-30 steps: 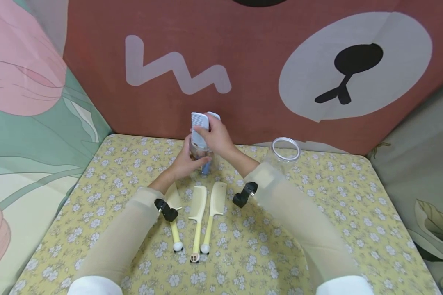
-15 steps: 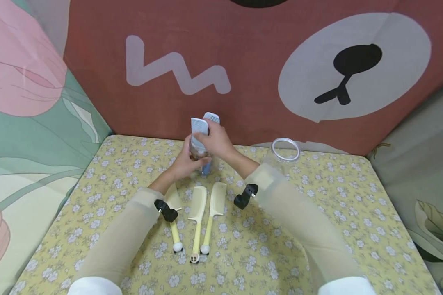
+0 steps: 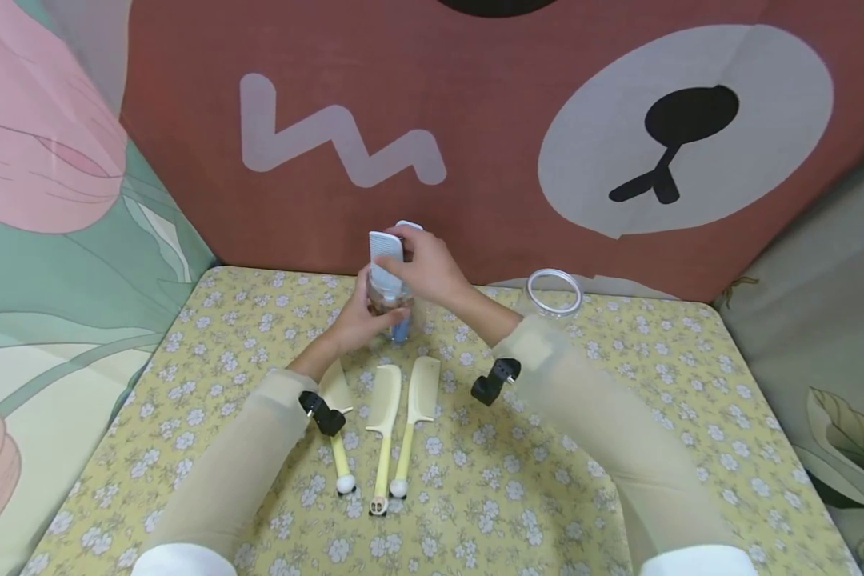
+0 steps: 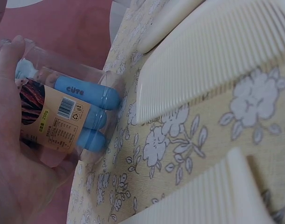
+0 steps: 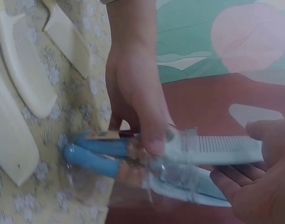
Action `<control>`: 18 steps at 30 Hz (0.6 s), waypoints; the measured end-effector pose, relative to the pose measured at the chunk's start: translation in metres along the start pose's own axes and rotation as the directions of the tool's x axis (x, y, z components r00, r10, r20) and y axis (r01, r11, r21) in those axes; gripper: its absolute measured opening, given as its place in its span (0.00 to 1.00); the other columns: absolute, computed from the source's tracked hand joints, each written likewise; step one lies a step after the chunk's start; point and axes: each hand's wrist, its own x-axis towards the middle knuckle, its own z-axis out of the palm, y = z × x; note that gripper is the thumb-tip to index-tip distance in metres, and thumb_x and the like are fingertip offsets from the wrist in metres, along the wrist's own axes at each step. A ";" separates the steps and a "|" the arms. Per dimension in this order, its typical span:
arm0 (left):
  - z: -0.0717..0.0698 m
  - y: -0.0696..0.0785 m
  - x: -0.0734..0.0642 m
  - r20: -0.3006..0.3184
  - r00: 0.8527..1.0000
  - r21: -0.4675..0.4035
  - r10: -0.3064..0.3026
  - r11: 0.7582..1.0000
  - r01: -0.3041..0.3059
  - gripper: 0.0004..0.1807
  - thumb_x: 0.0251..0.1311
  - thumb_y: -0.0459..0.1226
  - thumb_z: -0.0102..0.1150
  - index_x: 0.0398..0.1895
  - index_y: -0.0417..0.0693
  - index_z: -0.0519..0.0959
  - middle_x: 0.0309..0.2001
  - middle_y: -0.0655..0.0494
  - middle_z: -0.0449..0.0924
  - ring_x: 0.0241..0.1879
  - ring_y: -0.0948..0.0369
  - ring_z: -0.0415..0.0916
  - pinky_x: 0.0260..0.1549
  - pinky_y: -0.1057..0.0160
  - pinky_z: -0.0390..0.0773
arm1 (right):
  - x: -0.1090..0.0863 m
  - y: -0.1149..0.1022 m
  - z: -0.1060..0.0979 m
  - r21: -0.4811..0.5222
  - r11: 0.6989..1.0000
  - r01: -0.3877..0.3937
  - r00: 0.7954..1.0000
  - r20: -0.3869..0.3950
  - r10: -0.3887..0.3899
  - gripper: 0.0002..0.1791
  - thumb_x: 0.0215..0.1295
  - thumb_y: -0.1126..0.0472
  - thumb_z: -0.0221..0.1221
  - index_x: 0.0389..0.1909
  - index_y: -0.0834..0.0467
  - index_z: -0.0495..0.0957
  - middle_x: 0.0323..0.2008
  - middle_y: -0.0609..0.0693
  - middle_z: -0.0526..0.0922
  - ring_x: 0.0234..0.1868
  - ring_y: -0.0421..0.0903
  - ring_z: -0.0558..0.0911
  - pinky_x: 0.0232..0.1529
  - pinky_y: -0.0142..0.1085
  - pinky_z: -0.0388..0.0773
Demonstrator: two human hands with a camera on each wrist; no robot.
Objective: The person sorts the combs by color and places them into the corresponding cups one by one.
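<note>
My left hand (image 3: 356,324) grips a clear plastic jar (image 4: 84,63) standing on the cloth near its back edge. A brown paper label (image 4: 53,116) wraps the jar. Inside are several combs, their blue handles (image 4: 86,91) down. Two pale blue comb heads stick up out of the mouth. My right hand (image 3: 435,272) holds the front pale blue comb (image 3: 385,256) by its upper part, the thumb on its near side and fingers behind. The other pale blue comb (image 5: 184,191) stands beside it, partly covered by the right fingers in the head view.
Three cream combs with yellow handles lie in front of the jar: a left comb (image 3: 337,392) partly under my left wrist, a middle comb (image 3: 385,400) and a right comb (image 3: 425,388). A second clear jar (image 3: 556,313) stands at the back right. A printed cloth wall (image 3: 490,200) rises behind.
The front blue comb has sunk a little into the jar. My right forearm has shifted slightly right, and its fingers now cover more of the rear comb. The left hand stays on the jar.
</note>
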 end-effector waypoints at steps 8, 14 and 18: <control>0.000 0.003 -0.002 0.004 1.000 0.007 0.008 1.000 -0.008 0.54 0.66 0.35 0.67 0.81 0.61 0.36 0.71 0.42 0.60 0.67 0.47 0.66 0.62 0.47 0.72 | -0.017 -0.005 -0.026 -0.091 0.993 0.071 0.995 0.071 -0.065 0.34 0.74 0.51 0.61 0.75 0.59 0.65 0.69 0.55 0.73 0.66 0.52 0.75 0.63 0.44 0.74; -0.001 0.004 -0.002 0.016 1.000 0.012 0.018 1.000 -0.018 0.54 0.67 0.35 0.66 0.81 0.61 0.36 0.73 0.43 0.59 0.68 0.47 0.66 0.63 0.46 0.71 | -0.038 -0.006 -0.045 -0.270 0.946 0.182 0.981 0.109 -0.157 0.37 0.74 0.48 0.61 0.78 0.56 0.62 0.76 0.54 0.63 0.74 0.52 0.66 0.69 0.49 0.68; -0.001 0.003 -0.002 0.011 1.000 0.006 0.023 1.000 -0.023 0.54 0.67 0.34 0.66 0.81 0.61 0.36 0.74 0.44 0.58 0.69 0.46 0.65 0.65 0.45 0.69 | -0.053 -0.002 -0.057 -0.317 0.927 0.201 0.977 0.136 -0.166 0.39 0.74 0.48 0.61 0.80 0.53 0.58 0.80 0.54 0.54 0.79 0.52 0.54 0.73 0.54 0.60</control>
